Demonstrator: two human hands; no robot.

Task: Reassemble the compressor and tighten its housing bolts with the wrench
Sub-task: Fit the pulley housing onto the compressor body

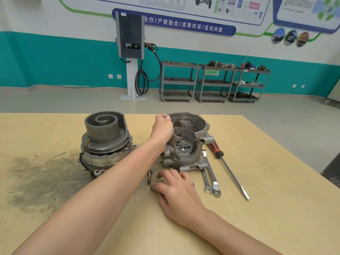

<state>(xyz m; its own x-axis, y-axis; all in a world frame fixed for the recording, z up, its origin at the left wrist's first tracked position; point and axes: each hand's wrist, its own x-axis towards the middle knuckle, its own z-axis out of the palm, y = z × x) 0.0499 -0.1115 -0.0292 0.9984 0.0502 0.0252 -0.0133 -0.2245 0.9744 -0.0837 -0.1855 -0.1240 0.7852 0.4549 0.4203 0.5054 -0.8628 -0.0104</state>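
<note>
teal-and-white workshop walls and grey carts stand behind the stained wooden desk (257,144). left hand (162,128) grips the housing (187,137) rim; right hand (176,190) rests spread beside a loose bolt (149,177). best lift the housing level over the scroll body (105,142), then fetch the wrenches (209,173).
</note>
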